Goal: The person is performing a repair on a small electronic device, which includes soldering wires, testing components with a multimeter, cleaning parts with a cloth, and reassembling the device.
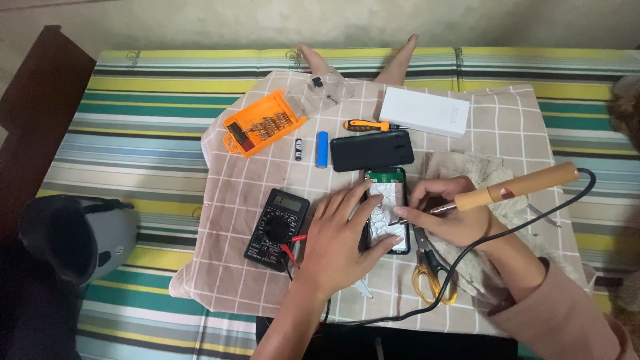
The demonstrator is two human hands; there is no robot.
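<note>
Surface: striped mat (153, 127) in green, yellow and blue; a checked beige cloth (267, 173) lies over its middle and carries the work.
Work piece: opened black device (385, 208), green board at its top end, white crumpled filling inside; lies right of the cloth's centre.
Left hand (340, 240): fingers spread wide and flat, pressing on the device's left side, gripping nothing.
Right hand (443, 213): closed around a soldering iron (513, 188) with a wooden handle; tip lies at the device's right edge.
Cable: black cord (467, 257) runs from the handle's end round to the cloth's near edge.
Obstructions: multimeter (277, 228) just left of the left hand, red probe leads under the wrist; yellow-handled scissors (430, 267) below the right hand.
Far side: black cover (371, 150), blue cell (322, 149), screwdriver (367, 125), orange bit case (263, 123), white box (425, 111).
Open room: cloth's near-left corner is bare.
Off cloth: dark helmet (77, 233) at the mat's left edge.
</note>
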